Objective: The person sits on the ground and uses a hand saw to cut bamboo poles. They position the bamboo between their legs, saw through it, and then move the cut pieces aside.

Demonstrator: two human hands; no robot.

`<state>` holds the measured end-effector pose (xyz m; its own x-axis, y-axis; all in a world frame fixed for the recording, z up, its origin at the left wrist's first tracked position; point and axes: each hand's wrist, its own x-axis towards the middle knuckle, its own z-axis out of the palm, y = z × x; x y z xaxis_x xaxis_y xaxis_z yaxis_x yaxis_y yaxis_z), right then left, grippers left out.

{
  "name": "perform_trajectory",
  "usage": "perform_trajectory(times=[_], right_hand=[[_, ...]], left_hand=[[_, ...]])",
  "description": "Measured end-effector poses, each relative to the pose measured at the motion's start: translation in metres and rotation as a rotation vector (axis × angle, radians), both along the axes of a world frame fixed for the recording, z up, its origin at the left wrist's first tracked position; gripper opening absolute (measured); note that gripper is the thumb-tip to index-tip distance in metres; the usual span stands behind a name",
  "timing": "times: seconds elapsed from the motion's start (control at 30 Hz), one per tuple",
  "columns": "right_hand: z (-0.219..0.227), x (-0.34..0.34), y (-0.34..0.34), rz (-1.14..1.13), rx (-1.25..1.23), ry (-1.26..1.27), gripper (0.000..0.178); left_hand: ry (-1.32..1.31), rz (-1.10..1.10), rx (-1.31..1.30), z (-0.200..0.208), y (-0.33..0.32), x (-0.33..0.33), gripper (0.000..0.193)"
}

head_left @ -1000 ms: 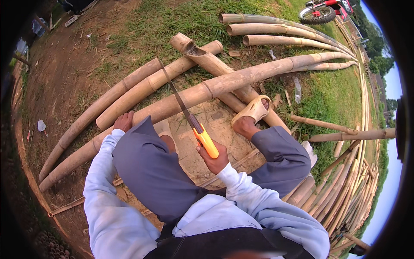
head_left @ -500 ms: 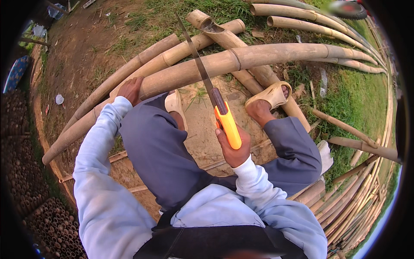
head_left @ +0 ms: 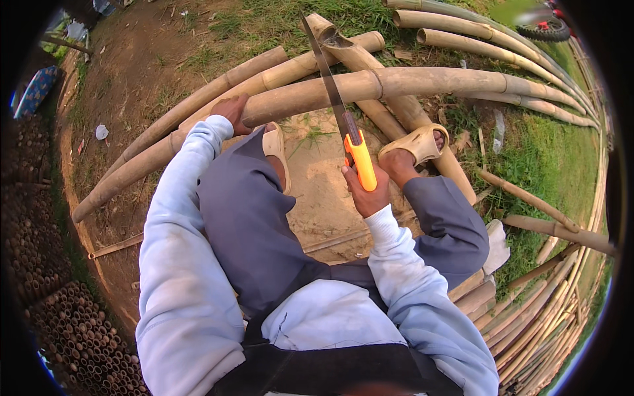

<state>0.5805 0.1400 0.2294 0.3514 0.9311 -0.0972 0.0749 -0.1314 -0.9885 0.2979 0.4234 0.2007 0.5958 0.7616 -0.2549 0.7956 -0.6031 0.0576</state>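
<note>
A long, thick bamboo pole lies crosswise in front of my feet. My left hand is closed round it on the left, just past my knee. In my right hand is a hand saw with an orange and dark brown handle, gripped with the fingers wrapped round it. Its dark blade points away from me and crosses the top of the pole, right of my left hand. Whether the teeth have cut into the bamboo cannot be made out.
Beneath and behind the pole lie other bamboo pieces, one with a notched end. My sandalled right foot stands on a slanting piece. Cut bamboo tubes are stacked at lower left. Long poles lie at lower right, and a wheel shows at far right.
My left hand has slid right along the pole. The saw and my right hand have moved a little forward, away from me. The whole view has shifted slightly.
</note>
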Motion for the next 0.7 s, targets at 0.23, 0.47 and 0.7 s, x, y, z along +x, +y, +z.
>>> perform_trajectory(times=[0.23,0.47,0.7], right_hand=[[-0.019,-0.003,0.008,-0.01,0.006,-0.106,0.024],[0.0,-0.001,0.001,-0.056,0.018,-0.202,0.025],[0.045,-0.003,-0.016,-0.083,0.1,-0.294,0.02]], left_hand=[[0.064,0.039,-0.047,0.009,0.008,0.012,0.088],[-0.003,0.009,0.064,0.008,0.004,0.004,0.088],[-0.014,-0.075,0.059,0.027,0.004,-0.001,0.08]])
